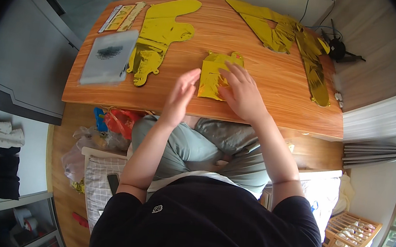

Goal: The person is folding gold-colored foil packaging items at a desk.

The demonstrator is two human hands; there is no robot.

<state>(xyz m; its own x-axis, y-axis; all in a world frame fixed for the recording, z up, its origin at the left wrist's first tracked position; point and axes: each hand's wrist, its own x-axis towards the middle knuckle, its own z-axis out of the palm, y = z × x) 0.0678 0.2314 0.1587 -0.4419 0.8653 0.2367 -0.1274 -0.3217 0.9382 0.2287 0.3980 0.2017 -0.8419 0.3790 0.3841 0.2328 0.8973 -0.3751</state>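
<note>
A folded gold foil balloon [208, 83] lies flat near the table's front edge, straight ahead of me. My right hand [245, 94] is over its right side with the fingers stretched out; whether they press on the foil I cannot tell. Just left of the folded foil, my left hand [181, 95] is held with its fingers extended and nothing in them. A flat, uninflated gold foil balloon [162, 30] lies spread out to the left. At the back right is another flat gold foil piece [268, 27], with a long foil strip [314, 68] reaching down along the table's right side.
On the wooden table's [266, 114] left side lie a stack of clear plastic bags [102, 70] and several small flat packets [122, 16]. A black device with cables [338, 49] stands at the right wall. Below the table, a red plastic bag [121, 122] sits on the floor.
</note>
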